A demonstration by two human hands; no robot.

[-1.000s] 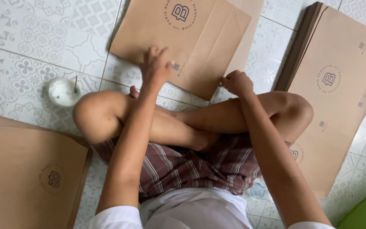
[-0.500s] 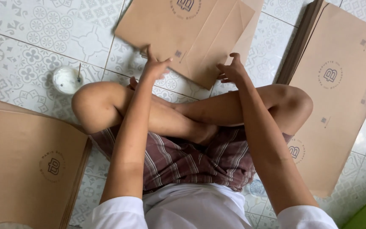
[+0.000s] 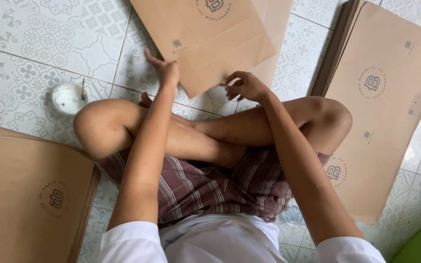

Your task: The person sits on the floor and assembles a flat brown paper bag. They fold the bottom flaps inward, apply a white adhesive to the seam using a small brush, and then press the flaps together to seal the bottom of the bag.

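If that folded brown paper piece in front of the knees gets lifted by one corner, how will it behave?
The brown paper piece looks thin and flat, so probably light and apt to droop. Its creased flap suggests it may swing open. On the glossy tiled floor it likely slides easily.

paper bag (image 3: 205, 44) ahead of knees, stacks (image 3: 25, 195) left, right (image 3: 386, 107)

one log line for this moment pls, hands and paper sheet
left hand: on edge of brown paper sheet | right hand: pinching its corner | sheet: flat on tiled floor | stacks both sides
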